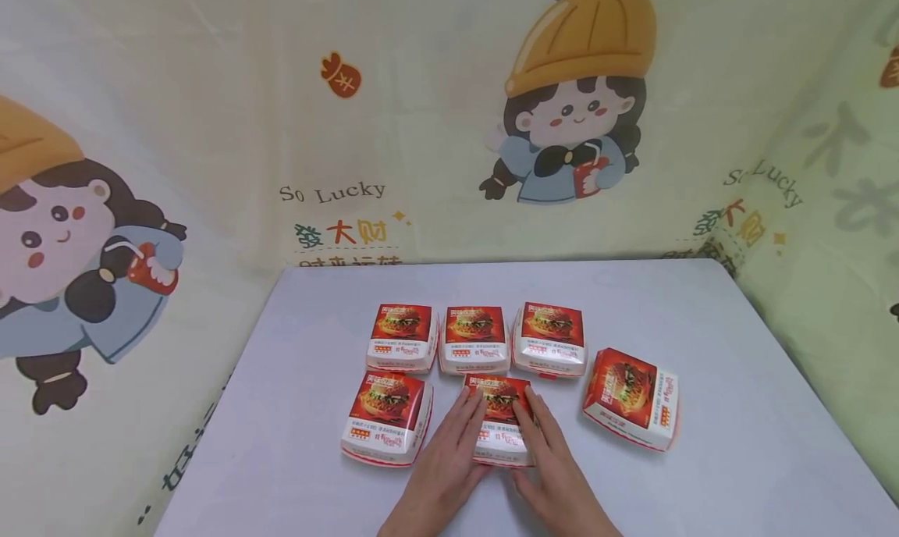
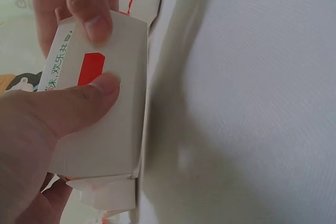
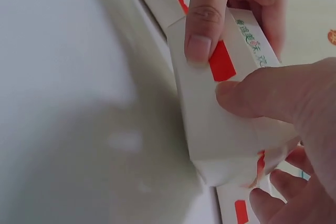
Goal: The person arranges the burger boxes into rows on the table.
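A red and white burger box (image 1: 497,443) stands on the table at the front middle, held between both hands. My left hand (image 1: 448,453) grips its left side, with the fingers reaching over the top. On the right side my right hand (image 1: 555,460) grips it in the same way. Both thumbs press the white front face, near a red tab (image 2: 92,67), as the left wrist view shows. The flap closure behind the thumbs is partly hidden. In the right wrist view the box (image 3: 210,121) sits on the table surface, its lid down.
Three matching burger boxes line the back: left (image 1: 402,338), middle (image 1: 474,340) and right (image 1: 549,339). Another box (image 1: 388,417) stands left of the hands. One more (image 1: 630,399) is turned at an angle to the right. A printed cloth (image 1: 435,115) hangs behind the white table (image 1: 744,443).
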Tool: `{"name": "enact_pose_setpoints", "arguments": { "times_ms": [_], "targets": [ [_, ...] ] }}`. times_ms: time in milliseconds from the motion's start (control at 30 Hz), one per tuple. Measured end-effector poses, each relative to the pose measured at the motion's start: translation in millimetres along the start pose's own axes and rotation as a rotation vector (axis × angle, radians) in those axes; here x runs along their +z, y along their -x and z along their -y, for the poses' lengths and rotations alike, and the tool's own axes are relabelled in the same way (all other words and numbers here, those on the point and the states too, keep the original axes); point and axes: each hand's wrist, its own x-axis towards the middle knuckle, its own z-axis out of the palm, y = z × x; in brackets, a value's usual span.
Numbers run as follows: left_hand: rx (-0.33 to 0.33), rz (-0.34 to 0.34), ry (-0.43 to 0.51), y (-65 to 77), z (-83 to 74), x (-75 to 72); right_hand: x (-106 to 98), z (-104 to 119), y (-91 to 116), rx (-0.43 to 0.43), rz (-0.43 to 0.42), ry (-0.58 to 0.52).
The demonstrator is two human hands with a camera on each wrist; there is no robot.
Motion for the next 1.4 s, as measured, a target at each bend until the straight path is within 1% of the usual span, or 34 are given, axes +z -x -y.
{"name": "enact_pose_setpoints", "arguments": {
  "times_ms": [100,267,367,433,600,667,800,967,1067,1300,1400],
  "targets": [
    [-0.01,0.017,0.005,-0.4,1.1,-0.8,1,0,-2,-0.027,-0.005,-0.021],
    [-0.031,0.069,0.019,-1.2,5.1,-4.0,3,-1,-6,-0.087,-0.024,0.013],
    [-0.028,0.102,0.032,-1.8,8.0,-7.5,3,-1,-8,-0.104,-0.019,0.033],
    [-0.024,0.115,0.016,-2.2,9.6,-10.2,2,-1,-9,-0.109,-0.003,0.033],
    [0.0,0.124,-0.065,-3.1,12.9,-15.4,2,1,-13,-0.094,0.052,0.041],
    [0.005,0.138,-0.077,-3.1,13.8,-16.9,2,2,-13,-0.079,0.076,0.051],
    [-0.003,0.164,-0.075,-2.5,14.8,-19.3,5,1,-15,-0.066,0.114,0.049],
    [0.0,0.142,-0.087,-0.6,15.5,-18.8,10,-1,-15,-0.075,0.121,0.063],
    [-0.009,0.145,-0.094,1.0,15.5,-17.7,11,-1,-15,-0.067,0.131,0.071],
    [-0.052,0.216,-0.074,1.3,12.8,-19.6,10,-2,-13,-0.03,0.169,0.053],
    [-0.065,0.233,-0.065,0.6,11.4,-21.1,9,-2,-12,-0.027,0.173,0.034]
  ]
}}
